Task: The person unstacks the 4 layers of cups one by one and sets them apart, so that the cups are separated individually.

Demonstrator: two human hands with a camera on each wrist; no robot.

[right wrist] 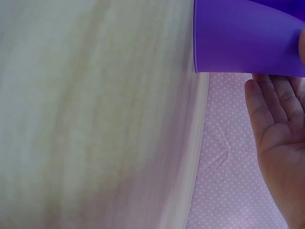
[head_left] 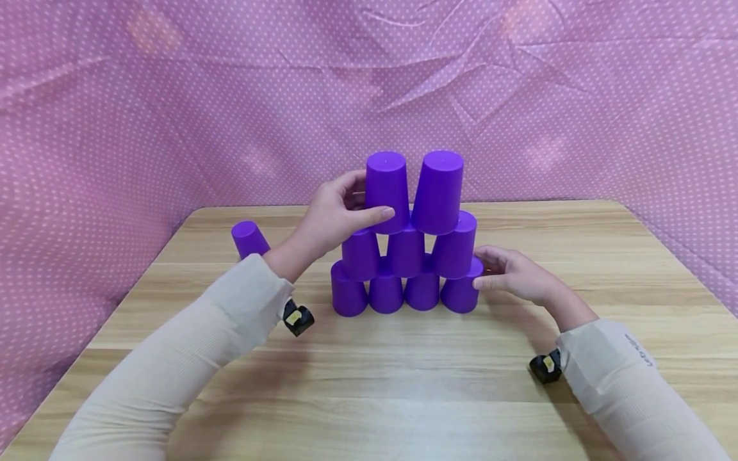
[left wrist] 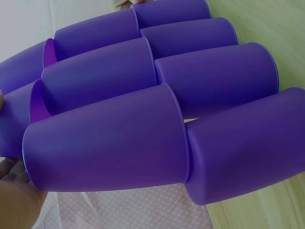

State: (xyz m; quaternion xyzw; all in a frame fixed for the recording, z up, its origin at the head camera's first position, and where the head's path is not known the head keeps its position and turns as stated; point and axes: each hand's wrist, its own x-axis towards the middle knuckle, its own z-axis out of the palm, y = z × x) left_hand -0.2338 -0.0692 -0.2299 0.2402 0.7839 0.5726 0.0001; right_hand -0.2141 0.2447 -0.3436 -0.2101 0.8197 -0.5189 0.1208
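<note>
Nine purple cups (head_left: 405, 253) stand upside down on the bench (head_left: 403, 384) in three rows: four at the bottom, three in the middle and two up high. The spare cup (head_left: 250, 239) is off to the left, partly hidden by the left sleeve (head_left: 202, 339).

The step in hand looks like setting the third row, and it seems almost done. Next, I think, the top left cup (head_left: 385, 182) has to sit flat and be let go softly, with no bump to the top right cup (head_left: 439, 195) beside it. After that, the spare cup looks like the one to bring over (there is room for just one at the very top).

The left hand (head_left: 340, 208) grips the top left cup, its thumb across the front and its fingers bent around the far side. The rim seems to meet the cups below, but the view is not good enough to be sure that all its weight is down.

The right hand (head_left: 516, 272) is low, at the bottom right cup (head_left: 459, 294). Its fingers are loose and nearly straight behind that cup, and its thumb touches the side. Maybe it helps keep things steady.
</note>
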